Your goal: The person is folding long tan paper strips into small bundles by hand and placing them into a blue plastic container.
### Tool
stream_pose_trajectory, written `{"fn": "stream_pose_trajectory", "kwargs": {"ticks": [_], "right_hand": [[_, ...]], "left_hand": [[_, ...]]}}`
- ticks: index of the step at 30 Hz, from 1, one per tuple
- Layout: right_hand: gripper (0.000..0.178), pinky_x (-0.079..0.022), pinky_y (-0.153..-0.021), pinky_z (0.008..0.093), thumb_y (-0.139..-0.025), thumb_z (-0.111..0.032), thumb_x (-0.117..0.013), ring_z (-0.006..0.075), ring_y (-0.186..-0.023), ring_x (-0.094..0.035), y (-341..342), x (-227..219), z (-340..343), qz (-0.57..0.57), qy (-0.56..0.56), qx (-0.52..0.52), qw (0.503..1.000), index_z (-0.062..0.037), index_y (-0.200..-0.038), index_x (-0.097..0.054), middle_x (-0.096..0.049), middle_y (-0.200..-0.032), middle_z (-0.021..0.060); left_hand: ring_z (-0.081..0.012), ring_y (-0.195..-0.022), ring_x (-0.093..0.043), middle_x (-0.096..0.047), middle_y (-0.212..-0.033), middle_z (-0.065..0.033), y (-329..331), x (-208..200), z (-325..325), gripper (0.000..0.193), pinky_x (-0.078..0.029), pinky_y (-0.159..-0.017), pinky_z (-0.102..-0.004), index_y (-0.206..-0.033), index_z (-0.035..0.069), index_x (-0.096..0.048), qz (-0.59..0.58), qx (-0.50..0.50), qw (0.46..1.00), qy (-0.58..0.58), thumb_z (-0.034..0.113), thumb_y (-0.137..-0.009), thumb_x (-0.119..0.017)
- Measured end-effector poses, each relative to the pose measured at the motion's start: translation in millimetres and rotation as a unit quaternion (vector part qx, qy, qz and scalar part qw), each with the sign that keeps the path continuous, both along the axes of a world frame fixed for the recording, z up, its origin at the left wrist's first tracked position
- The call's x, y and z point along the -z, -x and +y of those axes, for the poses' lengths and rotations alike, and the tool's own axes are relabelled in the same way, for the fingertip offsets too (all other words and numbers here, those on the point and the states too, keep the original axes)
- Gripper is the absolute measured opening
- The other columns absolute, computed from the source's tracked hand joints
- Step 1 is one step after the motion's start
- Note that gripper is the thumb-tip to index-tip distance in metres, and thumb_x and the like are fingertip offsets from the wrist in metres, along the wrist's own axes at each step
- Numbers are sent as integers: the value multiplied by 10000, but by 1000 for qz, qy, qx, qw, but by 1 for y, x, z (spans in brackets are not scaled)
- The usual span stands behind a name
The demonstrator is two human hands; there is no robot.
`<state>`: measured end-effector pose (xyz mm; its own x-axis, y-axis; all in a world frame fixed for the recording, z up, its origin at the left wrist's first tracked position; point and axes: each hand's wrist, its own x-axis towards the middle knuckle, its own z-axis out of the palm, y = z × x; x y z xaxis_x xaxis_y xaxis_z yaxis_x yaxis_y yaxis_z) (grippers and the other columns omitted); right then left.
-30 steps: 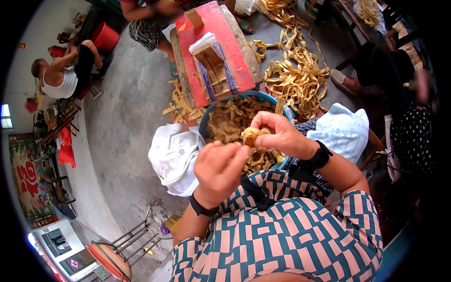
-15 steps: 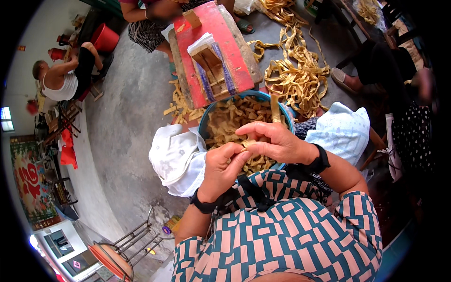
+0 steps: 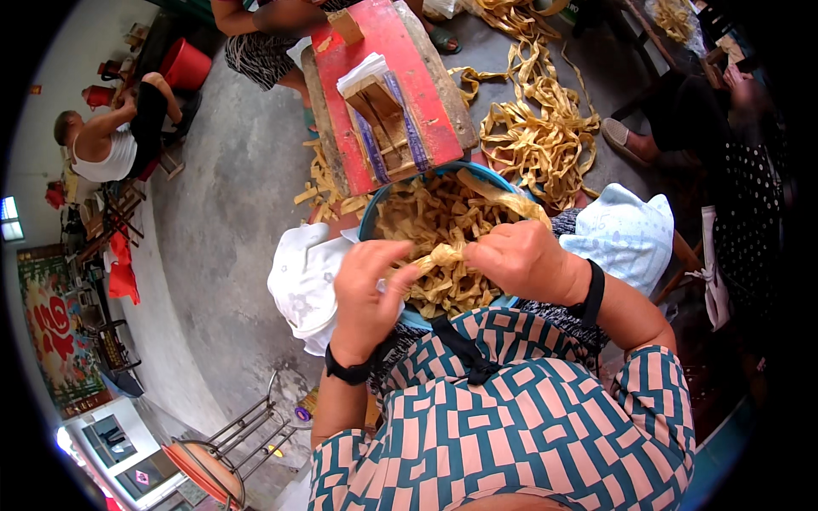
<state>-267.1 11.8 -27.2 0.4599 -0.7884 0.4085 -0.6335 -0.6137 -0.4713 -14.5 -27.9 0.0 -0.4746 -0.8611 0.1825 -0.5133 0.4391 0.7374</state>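
Note:
A yellow-brown strip, seemingly of dried bean curd skin, has a knot [image 3: 445, 255] in it, over a blue tub [image 3: 368, 223]. My right hand [image 3: 521, 262] is closed round the strip to the right of the knot, and a long tail of it trails past that hand. On the other side, my left hand [image 3: 366, 294] has its thumb and fingers apart, the thumb tip close to the strip's short end. Many short knotted pieces [image 3: 452, 294] of the same material fill the tub below.
Beyond the tub stands a red-topped wooden bench [image 3: 443, 140] with a slotted wooden block [image 3: 372, 98]. Long strips [image 3: 537, 153] lie heaped on the floor at right. Cloths cover my knees, white [image 3: 302, 281] and pale blue [image 3: 622, 230]. Other people sit ahead, left and right.
My hands have moved apart from their pinch together, baring the knot between them. The left fingers have spread; the strip's upright tail now lies over toward the right hand.

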Motion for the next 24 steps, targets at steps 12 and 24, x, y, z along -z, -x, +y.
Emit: {"fn": "stream_pose_trajectory", "kwargs": {"ticks": [12,24], "right_hand": [[63,-482,-466,367,-848,-112,-638,225,-571,-664,22,-16,24,-29,-196,-159,967,-83,-873,-588,-610,-625,42],[187,-510,-552,383,-859,-67,-735,285,-659,-665,9,-12,-64,-53,-70,35,996,-19,-1029,-675,-651,-751,100]], "left_hand": [[-253,-821,-590,-565,-815,-64,5,-7,19,191,-482,-744,-383,-949,90,-656,-122,250,959,55,131,-787,-747],[-140,-916,-679,-727,-1070,-104,-5,11,-51,378,-545,-838,-280,-1394,-38,-564,227,-34,905,-357,136,-1058,-576]]}}
